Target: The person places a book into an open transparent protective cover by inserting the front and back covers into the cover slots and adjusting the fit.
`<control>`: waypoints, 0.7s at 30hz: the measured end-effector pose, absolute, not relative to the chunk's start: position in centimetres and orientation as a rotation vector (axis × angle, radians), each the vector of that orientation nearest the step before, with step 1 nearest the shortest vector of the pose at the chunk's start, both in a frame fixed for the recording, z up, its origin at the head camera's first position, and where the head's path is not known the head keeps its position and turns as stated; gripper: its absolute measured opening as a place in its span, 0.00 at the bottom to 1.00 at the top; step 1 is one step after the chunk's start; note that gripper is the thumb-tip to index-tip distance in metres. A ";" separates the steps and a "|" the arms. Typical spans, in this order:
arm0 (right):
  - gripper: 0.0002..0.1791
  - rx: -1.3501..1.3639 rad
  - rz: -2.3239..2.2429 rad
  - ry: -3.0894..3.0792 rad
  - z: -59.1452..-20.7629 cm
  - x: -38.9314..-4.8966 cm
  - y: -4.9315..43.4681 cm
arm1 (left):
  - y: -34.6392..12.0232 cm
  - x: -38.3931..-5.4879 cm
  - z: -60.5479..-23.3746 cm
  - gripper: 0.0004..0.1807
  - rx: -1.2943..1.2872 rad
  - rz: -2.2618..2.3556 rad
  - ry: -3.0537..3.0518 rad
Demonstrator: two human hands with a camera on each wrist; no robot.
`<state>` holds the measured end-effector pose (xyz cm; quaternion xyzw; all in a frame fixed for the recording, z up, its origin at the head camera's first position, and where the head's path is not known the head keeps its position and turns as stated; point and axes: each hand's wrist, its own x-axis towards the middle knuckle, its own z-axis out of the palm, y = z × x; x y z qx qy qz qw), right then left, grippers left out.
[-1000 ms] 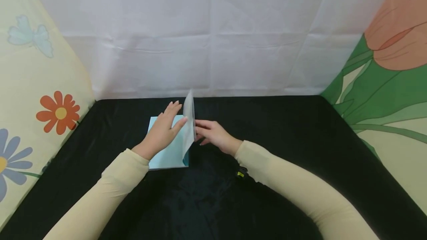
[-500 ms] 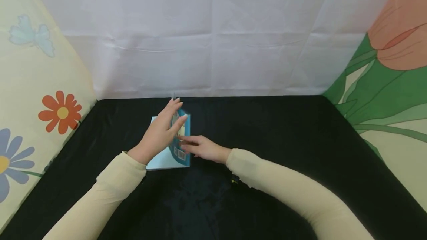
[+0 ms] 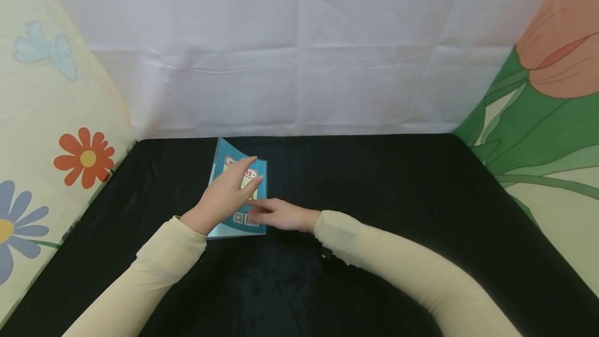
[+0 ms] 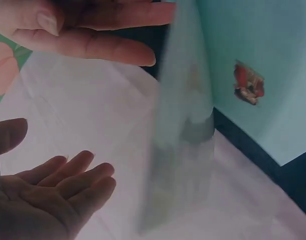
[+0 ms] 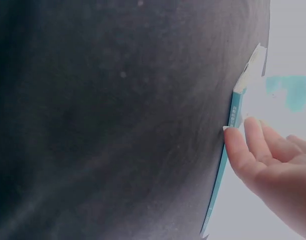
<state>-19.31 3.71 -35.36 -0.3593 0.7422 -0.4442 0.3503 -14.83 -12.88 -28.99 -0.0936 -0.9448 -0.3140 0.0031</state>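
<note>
A thin teal book [image 3: 238, 217] lies on the black cloth, its printed back cover, with codes along the bottom, swung over to the left. The cover's far-left corner still stands up a little. My left hand [image 3: 222, 194] is above the cover, fingers extended and thumb apart; whether it touches is unclear. With straight fingers, my right hand [image 3: 283, 215] touches the cover's lower right part. A blurred, upright sheet [image 4: 185, 135] of the book shows in the left wrist view, beside a page with a small red picture [image 4: 249, 84]. The right wrist view shows fingers at the spine [image 5: 235, 107].
The table's black cloth [image 3: 355, 181] spreads to the right of the book. A white sheet [image 3: 299, 66] hangs behind the table's far edge. Flower-printed panels [image 3: 84, 118] stand at both sides.
The book's cover and pages have swung from upright over to the left, bringing the printed back cover into view. My right hand has followed left and nearer; my left hand has shifted slightly.
</note>
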 end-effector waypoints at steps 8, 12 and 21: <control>0.27 -0.948 -1.107 1.938 -35.8 -19.3 3.4 | -13.2 -15.2 -30.9 0.35 -0.153 -0.963 -3.117; 0.26 -0.950 -1.075 1.948 -35.9 -19.3 3.3 | -13.4 -15.5 -31.9 0.34 -0.119 -0.931 -3.152; 0.23 -0.979 -0.995 1.987 -35.6 -19.4 3.5 | -13.8 -16.2 -33.6 0.32 -0.030 -0.774 -3.268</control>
